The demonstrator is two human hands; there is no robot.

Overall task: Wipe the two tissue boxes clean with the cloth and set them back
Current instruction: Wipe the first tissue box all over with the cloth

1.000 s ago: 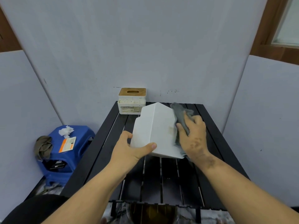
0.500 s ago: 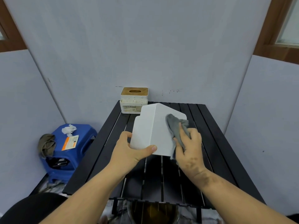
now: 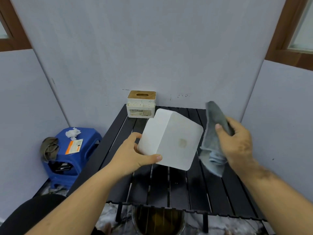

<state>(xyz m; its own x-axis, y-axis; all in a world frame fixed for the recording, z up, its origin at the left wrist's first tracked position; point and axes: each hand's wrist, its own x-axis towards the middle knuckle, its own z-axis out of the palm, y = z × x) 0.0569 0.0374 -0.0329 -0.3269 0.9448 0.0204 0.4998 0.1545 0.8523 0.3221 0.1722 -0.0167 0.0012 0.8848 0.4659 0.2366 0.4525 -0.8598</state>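
Note:
My left hand (image 3: 135, 154) grips a plain white tissue box (image 3: 171, 139) by its near left corner and holds it tilted above the black slatted table (image 3: 186, 189). A faint brownish stain shows on its broad face. My right hand (image 3: 237, 145) holds a grey cloth (image 3: 213, 133) to the right of the box, apart from it, with cloth hanging below the fingers. A second tissue box (image 3: 141, 105), speckled white with a wooden slotted lid, stands at the table's far left corner against the wall.
A blue plastic stool (image 3: 71, 155) stands left of the table with crumpled tissue, an orange card and a brown rag on it. Grey panels close in the back and both sides. A round container (image 3: 159, 221) sits under the table's near edge.
My right hand has lifted the cloth off the white box and swung it out to the right. My left hand has turned the box, showing its broad stained face.

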